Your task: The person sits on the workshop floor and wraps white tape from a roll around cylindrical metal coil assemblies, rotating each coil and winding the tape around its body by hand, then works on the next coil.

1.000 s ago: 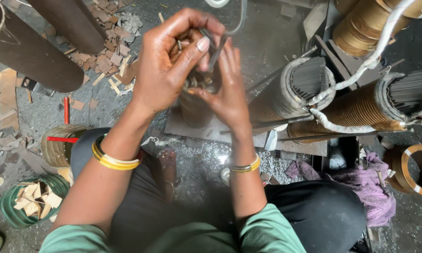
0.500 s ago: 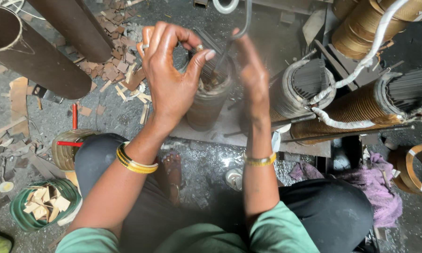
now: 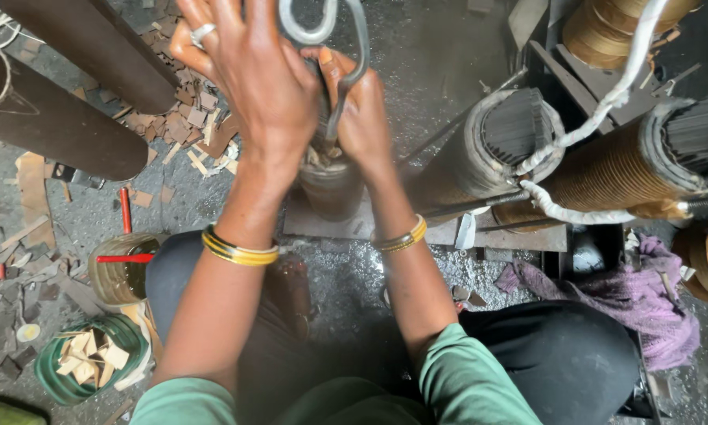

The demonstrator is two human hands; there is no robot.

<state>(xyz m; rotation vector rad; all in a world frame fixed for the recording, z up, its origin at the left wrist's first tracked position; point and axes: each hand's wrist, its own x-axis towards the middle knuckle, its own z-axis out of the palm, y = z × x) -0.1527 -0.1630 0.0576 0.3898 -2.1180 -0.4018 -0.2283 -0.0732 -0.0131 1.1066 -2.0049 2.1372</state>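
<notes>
– What's different from a second ago?

– Both hands have dropped onto the coil (image 3: 332,185) at the plate's (image 3: 311,224) near edge; my left hand (image 3: 252,75) spreads over it; my right hand (image 3: 362,110) is clamped on the wire (image 3: 346,86).

– Meaning?

– I'm working the winding now, I'd judge.

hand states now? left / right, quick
Left hand: fingers spread, pressed over the dark coil; a grip cannot be told.
Right hand: closed on the metal tool.

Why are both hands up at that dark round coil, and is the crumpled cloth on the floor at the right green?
Not green: the head view shows the crumpled cloth is purple. Both the left hand and right hand are at the dark round coil.
</notes>
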